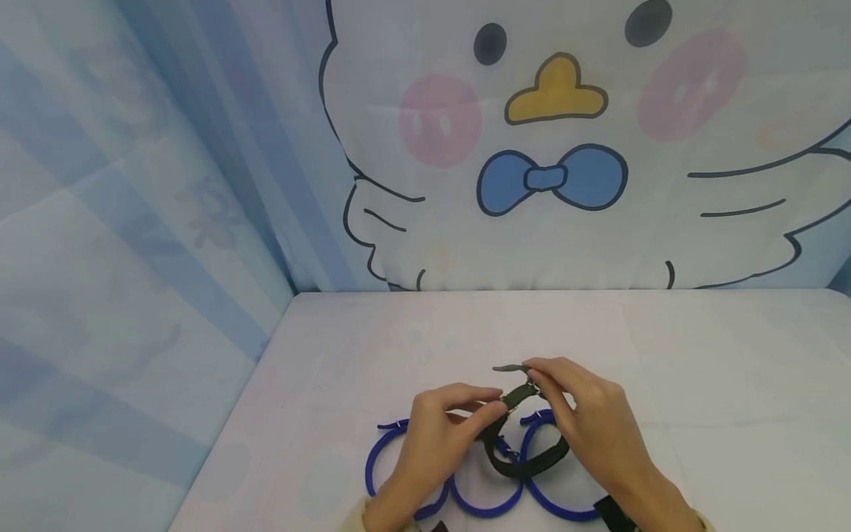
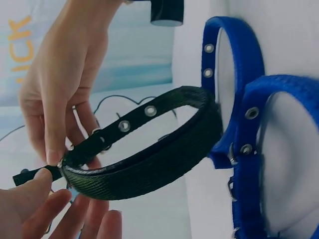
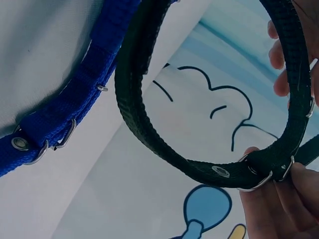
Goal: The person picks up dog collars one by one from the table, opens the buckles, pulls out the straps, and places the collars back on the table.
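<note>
A dark green webbing collar (image 1: 529, 467) with metal eyelets, rings and a buckle hangs in a loop between my two hands. My left hand (image 1: 442, 428) pinches the strap between thumb and fingertips on the left side of the buckle end. With thumb and forefinger, my right hand (image 1: 592, 421) grips it at the upper right, where the narrow strap end sticks out to the left. In the left wrist view the dark collar (image 2: 144, 184) shows its eyelets, with thumb and fingers close around the buckle. The right wrist view shows the buckle end held at the fingertips.
Several blue collars lie beneath my hands on the pale tablecloth: one at left (image 1: 374, 462), one in the middle (image 1: 488, 511) and one at right (image 1: 565, 513). A printed curtain (image 1: 558, 244) stands behind the table's back edge, and another (image 1: 120, 295) hangs at left.
</note>
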`<act>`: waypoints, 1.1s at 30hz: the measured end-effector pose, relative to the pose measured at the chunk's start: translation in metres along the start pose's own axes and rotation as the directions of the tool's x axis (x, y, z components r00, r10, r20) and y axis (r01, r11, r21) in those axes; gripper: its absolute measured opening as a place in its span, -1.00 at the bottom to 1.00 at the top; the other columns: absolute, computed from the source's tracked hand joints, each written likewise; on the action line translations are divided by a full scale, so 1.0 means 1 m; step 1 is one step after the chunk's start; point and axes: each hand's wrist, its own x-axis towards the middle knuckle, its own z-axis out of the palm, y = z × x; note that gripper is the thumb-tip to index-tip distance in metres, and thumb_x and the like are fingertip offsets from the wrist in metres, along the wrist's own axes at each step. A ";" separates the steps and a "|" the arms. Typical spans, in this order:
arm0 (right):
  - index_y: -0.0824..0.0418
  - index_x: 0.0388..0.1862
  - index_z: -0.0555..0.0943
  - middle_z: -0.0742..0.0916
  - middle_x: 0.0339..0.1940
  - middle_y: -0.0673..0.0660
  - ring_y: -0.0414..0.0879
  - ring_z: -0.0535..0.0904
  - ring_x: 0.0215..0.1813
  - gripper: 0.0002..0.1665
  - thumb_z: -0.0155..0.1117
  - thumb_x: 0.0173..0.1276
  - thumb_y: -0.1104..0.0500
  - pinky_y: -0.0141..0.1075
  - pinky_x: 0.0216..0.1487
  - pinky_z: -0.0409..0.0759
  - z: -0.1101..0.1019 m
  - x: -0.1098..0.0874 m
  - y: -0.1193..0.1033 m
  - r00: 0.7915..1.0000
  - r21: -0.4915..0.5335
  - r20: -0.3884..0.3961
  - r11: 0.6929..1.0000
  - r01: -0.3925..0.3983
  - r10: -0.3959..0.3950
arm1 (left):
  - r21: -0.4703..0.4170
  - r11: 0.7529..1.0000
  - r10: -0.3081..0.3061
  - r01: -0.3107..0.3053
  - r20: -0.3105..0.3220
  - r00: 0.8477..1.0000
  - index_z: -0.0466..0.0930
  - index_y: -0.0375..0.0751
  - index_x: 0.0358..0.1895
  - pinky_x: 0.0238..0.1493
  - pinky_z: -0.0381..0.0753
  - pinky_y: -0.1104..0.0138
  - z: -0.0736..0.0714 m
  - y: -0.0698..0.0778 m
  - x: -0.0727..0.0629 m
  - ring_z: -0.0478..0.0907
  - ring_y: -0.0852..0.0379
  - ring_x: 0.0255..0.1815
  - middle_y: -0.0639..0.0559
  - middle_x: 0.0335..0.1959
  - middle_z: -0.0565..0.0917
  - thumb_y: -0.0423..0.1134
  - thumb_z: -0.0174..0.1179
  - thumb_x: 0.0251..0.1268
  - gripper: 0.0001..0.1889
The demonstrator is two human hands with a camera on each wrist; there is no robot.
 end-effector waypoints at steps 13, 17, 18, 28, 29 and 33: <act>0.20 -0.15 0.70 0.80 -0.26 0.01 -0.10 0.77 -0.21 -0.78 0.40 0.25 0.40 -0.27 -0.24 0.76 0.002 -0.001 -0.002 0.998 0.007 0.041 0.999 -0.043 0.043 | 0.074 0.996 -0.046 0.039 0.098 0.994 0.73 -0.09 -0.05 -0.27 0.68 0.48 -0.004 0.005 0.018 0.70 0.24 -0.25 0.02 -0.21 0.77 -0.05 0.35 0.29 -0.73; 0.20 -0.14 0.69 0.80 -0.24 0.02 -0.09 0.78 -0.20 -0.79 0.39 0.26 0.39 -0.26 -0.24 0.76 0.003 -0.001 -0.004 0.998 0.022 0.051 0.999 -0.049 0.048 | 0.076 0.994 -0.086 0.074 0.180 0.980 0.73 -0.12 -0.07 -0.28 0.67 0.47 -0.003 0.005 0.022 0.68 0.30 -0.29 0.03 -0.18 0.78 -0.05 0.34 0.29 -0.72; 0.20 -0.15 0.69 0.80 -0.24 0.02 -0.09 0.78 -0.19 -0.79 0.39 0.26 0.40 -0.26 -0.23 0.76 0.004 -0.001 -0.005 0.997 0.030 0.054 0.998 -0.051 0.049 | 0.073 0.994 -0.100 0.087 0.201 0.974 0.73 -0.13 -0.07 -0.28 0.66 0.47 -0.003 0.005 0.022 0.68 0.30 -0.30 0.03 -0.18 0.78 -0.05 0.34 0.30 -0.73; 0.17 -0.13 0.69 0.79 -0.21 -0.02 -0.13 0.76 -0.15 -0.80 0.35 0.30 0.38 -0.24 -0.16 0.75 0.003 -0.001 -0.006 0.992 0.070 0.090 0.993 -0.095 0.088 | -0.053 0.979 -0.172 0.196 0.289 0.942 0.72 -0.26 -0.08 -0.47 0.66 0.42 0.000 0.007 0.020 0.65 0.29 -0.42 -0.01 -0.25 0.75 -0.14 0.37 0.28 -0.72; 0.17 -0.13 0.68 0.79 -0.21 -0.03 -0.13 0.75 -0.15 -0.80 0.35 0.31 0.38 -0.23 -0.15 0.75 0.003 -0.001 -0.006 0.991 0.070 0.097 0.992 -0.103 0.095 | -0.071 0.976 -0.177 0.204 0.285 0.942 0.72 -0.26 -0.08 -0.46 0.67 0.42 0.000 0.008 0.020 0.66 0.28 -0.42 0.00 -0.26 0.75 -0.15 0.37 0.27 -0.73; 0.13 -0.09 0.65 0.75 -0.17 -0.08 -0.15 0.73 -0.11 -0.79 0.35 0.33 0.34 -0.18 -0.09 0.74 0.000 -0.001 -0.009 0.987 0.062 0.113 0.990 -0.123 0.115 | -0.145 0.962 -0.191 0.233 0.255 0.948 0.71 -0.27 -0.13 -0.45 0.71 0.37 0.002 0.011 0.015 0.69 0.23 -0.43 -0.01 -0.27 0.75 -0.18 0.39 0.25 -0.76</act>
